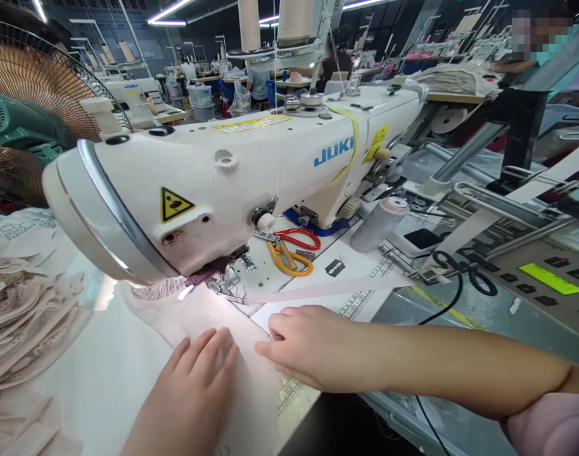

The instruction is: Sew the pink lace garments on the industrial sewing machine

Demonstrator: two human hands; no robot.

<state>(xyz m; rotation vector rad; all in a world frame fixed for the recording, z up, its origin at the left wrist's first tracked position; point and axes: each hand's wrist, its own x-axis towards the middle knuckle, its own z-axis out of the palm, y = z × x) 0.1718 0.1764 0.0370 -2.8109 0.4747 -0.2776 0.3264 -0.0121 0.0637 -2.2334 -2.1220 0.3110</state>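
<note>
A pale pink fabric piece (242,392) with a lace part lies on the white table, running up to the presser foot (225,288) of a white JUKI sewing machine (213,171). My left hand (194,380) rests flat on this cloth, fingers stretched toward the needle area and slightly apart. Just right of it, my right hand (313,345) has its fingers curled together at the cloth's right edge, closed on it. A narrow pale elastic band (327,290) runs from the right toward the presser foot. The needle itself is hidden behind the machine head.
Snips with red and orange handles (292,253), a razor blade (336,268) and a thread cone (379,221) sit beside the machine. Piled lace garments (23,310) lie left, near a fan (37,107). A control panel (546,278) and metal band guide stand right. Other people are behind.
</note>
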